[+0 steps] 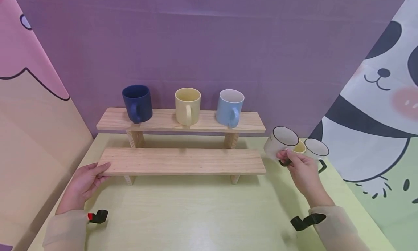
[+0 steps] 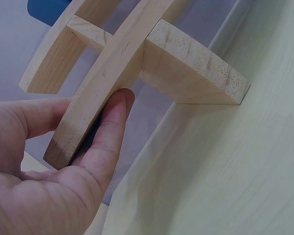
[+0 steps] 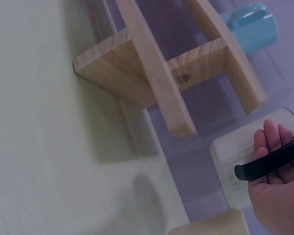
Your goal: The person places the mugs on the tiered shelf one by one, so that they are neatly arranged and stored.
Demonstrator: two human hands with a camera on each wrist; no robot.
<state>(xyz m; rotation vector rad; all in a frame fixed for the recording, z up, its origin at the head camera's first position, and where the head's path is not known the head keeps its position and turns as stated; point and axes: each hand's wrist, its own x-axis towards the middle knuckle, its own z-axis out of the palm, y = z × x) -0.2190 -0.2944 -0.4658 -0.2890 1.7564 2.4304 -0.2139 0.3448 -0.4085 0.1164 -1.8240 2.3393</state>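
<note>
My right hand (image 1: pixel 305 174) holds a white mug (image 1: pixel 271 146) with a dark rim by its black handle (image 3: pixel 264 165). The mug is off the table, just right of a two-tier wooden shelf (image 1: pixel 183 162). With thumb above and fingers underneath, my left hand (image 1: pixel 83 185) grips the left end of the lower board (image 2: pixel 95 100). On the upper board stand a navy mug (image 1: pixel 138 102), a pale yellow mug (image 1: pixel 192 109) and a light blue mug (image 1: pixel 228 107), handles towards me. The lower board bears no mugs.
Behind the right hand, a second white mug (image 1: pixel 316 149) with a black handle and a partly hidden yellow mug (image 1: pixel 301 147) stand on the table (image 1: pixel 183 214). A purple backdrop (image 1: pixel 209 47) rises behind the shelf; printed panels flank both sides.
</note>
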